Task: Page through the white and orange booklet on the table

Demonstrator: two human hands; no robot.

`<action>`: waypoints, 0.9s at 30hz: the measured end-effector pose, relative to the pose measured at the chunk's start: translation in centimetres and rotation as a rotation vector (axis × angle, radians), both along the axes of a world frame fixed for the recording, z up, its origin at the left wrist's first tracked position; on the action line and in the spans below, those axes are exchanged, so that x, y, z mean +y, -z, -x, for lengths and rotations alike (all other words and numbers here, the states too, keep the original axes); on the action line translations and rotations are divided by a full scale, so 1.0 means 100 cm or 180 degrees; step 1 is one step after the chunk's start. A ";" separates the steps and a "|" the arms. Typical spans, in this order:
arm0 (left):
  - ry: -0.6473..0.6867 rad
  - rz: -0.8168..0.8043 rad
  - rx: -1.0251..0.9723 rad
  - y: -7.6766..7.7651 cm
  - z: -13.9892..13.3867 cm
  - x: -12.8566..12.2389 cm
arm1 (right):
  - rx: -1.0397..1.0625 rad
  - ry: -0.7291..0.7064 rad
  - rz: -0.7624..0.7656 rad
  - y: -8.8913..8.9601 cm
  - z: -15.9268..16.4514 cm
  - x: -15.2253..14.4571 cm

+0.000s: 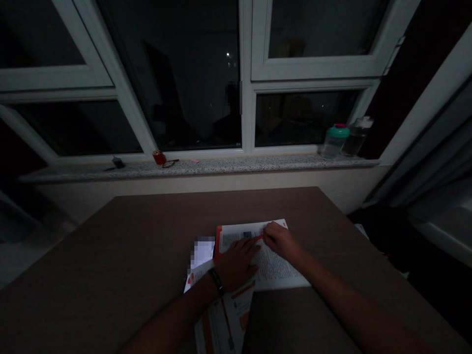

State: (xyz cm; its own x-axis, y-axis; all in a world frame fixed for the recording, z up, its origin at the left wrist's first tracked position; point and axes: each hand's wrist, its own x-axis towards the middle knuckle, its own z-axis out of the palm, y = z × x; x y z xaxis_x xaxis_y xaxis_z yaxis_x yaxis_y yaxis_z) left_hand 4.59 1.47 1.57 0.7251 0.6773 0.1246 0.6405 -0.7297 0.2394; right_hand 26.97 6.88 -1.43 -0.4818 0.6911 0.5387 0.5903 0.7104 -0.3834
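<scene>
A book (278, 273) of printed pages lies on the brown table in front of me. My left hand (238, 265), with a dark band on its wrist, rests flat on the page, fingers stretched out. On the upper right part of the page, my right hand (280, 241) is closed around a thin red object (259, 237), perhaps a pen. Its left end reaches the fingertips of my left hand. Below my left wrist lies a white and orange printed sheet or cover (239, 309), with a slim dark red stick-like thing (225, 319) on it.
A bright, blurred-out screen or sheet (202, 253) is left of the book. Beyond the table (147, 231), a speckled stone windowsill (228, 166) holds a green-lidded bottle (335, 140), a clear bottle (357, 137), a small red jar (159, 158) and a small dark item (118, 162).
</scene>
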 end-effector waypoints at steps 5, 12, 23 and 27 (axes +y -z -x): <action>-0.0022 -0.0002 -0.0081 -0.001 0.001 -0.002 | -0.0011 0.0430 -0.0005 0.003 -0.002 0.004; -0.0054 -0.0033 -0.0034 -0.002 -0.001 -0.002 | -0.0016 -0.0157 -0.0042 0.001 -0.003 -0.008; -0.0063 -0.0033 -0.0070 -0.005 0.001 -0.004 | -0.0179 0.0343 -0.0091 -0.004 -0.004 -0.001; -0.0090 -0.0039 -0.0036 -0.003 0.001 -0.004 | -0.0033 0.0245 -0.0071 -0.003 -0.004 -0.006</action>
